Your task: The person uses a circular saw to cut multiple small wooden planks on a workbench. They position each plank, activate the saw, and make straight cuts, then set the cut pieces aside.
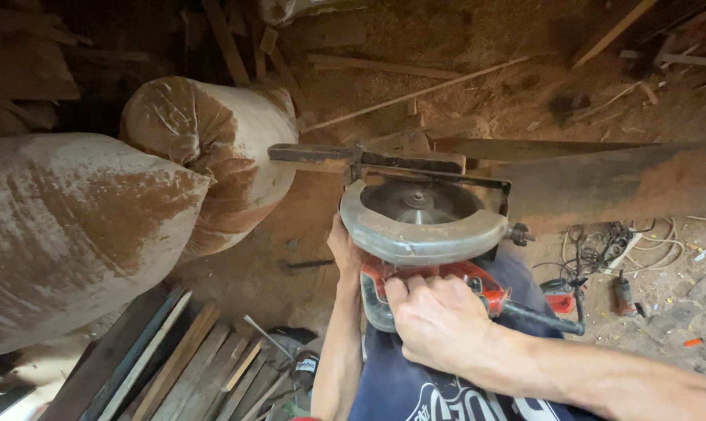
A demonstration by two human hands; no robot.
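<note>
Both hands' fingers clamp the circular saw (423,234), blade guard pointing away, lengthwise from the person's body

Both hands grip a red circular saw (423,234) — right hand (435,316) on top, left hand (343,248) underneath — beside two dusty sacks (134,187)

A dirt floor (259,281) coated in reddish sawdust. On it stand two bulging pale sacks (95,218) at left, dusted brown. Long wooden planks (173,366) lie side by side at lower left. Tangled cables (618,245) sit at right, and thin wood strips (415,93) lie scattered farther back.
</note>
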